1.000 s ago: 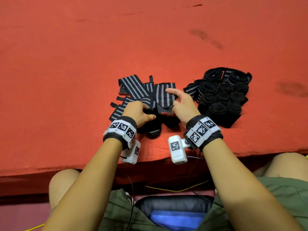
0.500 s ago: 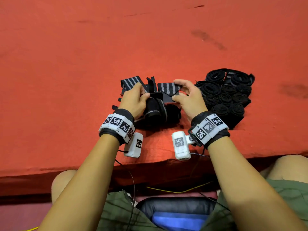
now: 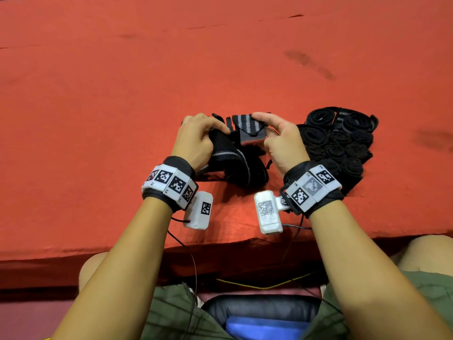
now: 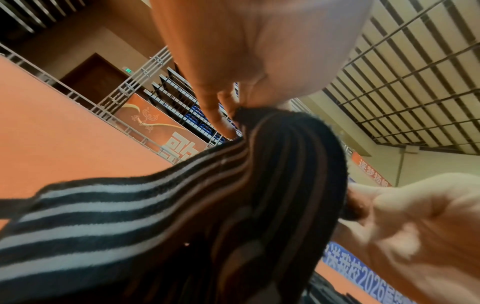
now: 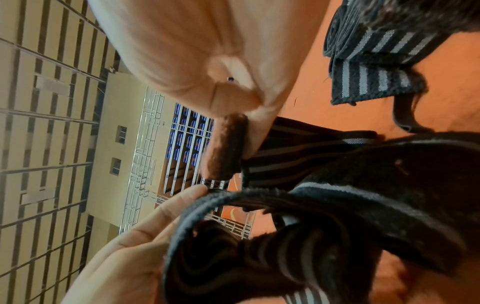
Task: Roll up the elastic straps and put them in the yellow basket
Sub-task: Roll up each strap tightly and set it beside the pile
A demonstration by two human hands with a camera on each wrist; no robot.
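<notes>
A black elastic strap with grey stripes (image 3: 247, 126) is lifted above the red table between both hands. My left hand (image 3: 198, 136) grips its bunched left part, which hangs down in dark folds (image 3: 235, 163). My right hand (image 3: 277, 136) pinches the strap's folded, fuzzy end between thumb and forefinger. In the left wrist view the striped strap (image 4: 182, 205) fills the frame under the fingers. The right wrist view has the pinched end (image 5: 226, 148) and more loose strap (image 5: 363, 205). No yellow basket is in view.
A cluster of several rolled black straps (image 3: 343, 143) lies on the red table (image 3: 220, 57) just right of my right hand. The table's near edge (image 3: 220, 244) runs right above my knees. More striped straps (image 5: 376, 61) lie flat on the cloth.
Both hands have lifted the strap off the pile and away from my body. The right hand went from resting on the strap to pinching its end; the left hand gathered the rest.
</notes>
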